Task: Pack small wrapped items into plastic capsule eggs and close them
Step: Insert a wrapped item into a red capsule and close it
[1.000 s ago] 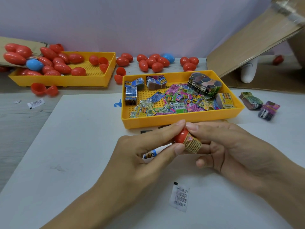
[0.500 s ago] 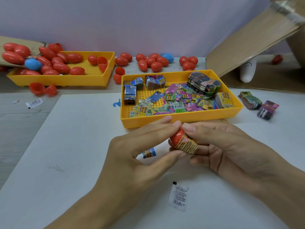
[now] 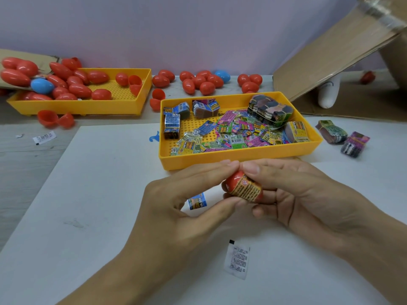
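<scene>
We still pinch the red capsule egg and its printed wrapper in left hand and right hand fingers, now clear of the blue packet on the worktop. Near yellow tray: wrapped items. Far yellow tray: red eggs, one blue.

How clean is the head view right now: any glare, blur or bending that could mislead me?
Head view: soft, even light; small glare spots on the red egg gripped by the left hand and right hand. Wide-angle bending curves the near yellow tray and cardboard flap. Wrapper print is too soft to read.
</scene>
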`<action>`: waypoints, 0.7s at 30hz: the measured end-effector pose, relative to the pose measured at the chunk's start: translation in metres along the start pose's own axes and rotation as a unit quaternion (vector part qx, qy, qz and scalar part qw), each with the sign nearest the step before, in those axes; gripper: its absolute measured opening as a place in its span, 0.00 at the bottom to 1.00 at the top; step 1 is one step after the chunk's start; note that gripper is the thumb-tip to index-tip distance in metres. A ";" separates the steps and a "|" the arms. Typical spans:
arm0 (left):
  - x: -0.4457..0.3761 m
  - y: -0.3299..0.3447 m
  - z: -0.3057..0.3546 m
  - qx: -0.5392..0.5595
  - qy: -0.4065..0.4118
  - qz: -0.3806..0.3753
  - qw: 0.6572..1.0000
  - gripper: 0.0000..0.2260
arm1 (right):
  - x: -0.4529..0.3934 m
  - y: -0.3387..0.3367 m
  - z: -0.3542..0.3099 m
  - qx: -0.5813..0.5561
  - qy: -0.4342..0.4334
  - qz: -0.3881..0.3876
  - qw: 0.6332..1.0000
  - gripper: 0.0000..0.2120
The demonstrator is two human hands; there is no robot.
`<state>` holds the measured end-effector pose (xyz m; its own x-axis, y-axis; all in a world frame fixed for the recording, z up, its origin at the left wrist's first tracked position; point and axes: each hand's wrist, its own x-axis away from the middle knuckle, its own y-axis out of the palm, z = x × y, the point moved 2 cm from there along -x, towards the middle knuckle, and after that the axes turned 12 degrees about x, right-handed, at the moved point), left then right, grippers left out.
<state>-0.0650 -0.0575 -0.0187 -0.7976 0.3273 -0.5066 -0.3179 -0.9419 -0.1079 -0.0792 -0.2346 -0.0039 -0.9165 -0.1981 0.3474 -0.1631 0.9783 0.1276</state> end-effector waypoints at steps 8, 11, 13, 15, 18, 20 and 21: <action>-0.001 0.001 -0.004 0.103 -0.073 -0.039 0.991 0.24 | 0.003 0.001 -0.002 0.039 0.005 0.007 0.999 0.18; -0.002 0.000 -0.003 0.076 -0.041 -0.029 0.996 0.21 | 0.003 0.001 -0.004 0.042 0.005 -0.008 0.999 0.15; -0.003 -0.002 -0.003 0.100 -0.025 0.001 0.995 0.17 | 0.003 0.001 -0.005 0.018 0.012 -0.017 1.000 0.15; -0.003 -0.003 -0.004 0.129 -0.025 0.024 0.991 0.17 | 0.004 0.000 -0.005 0.021 0.010 -0.022 0.999 0.19; -0.002 -0.003 -0.004 0.121 -0.012 0.031 0.992 0.17 | 0.005 0.002 -0.004 0.039 -0.007 -0.017 0.999 0.20; -0.002 -0.003 -0.003 0.108 -0.004 0.033 0.994 0.15 | 0.005 0.003 -0.003 0.035 -0.014 -0.010 0.999 0.18; -0.001 -0.003 -0.003 0.101 -0.001 0.033 0.994 0.15 | 0.005 0.004 -0.002 0.030 -0.016 -0.007 0.999 0.17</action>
<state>-0.0612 -0.0555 -0.0206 -0.8214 0.2650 -0.5051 -0.3610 -0.9271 0.1005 -0.0840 -0.2316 0.0003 -0.9249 -0.2113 0.3160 -0.1972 0.9774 0.0765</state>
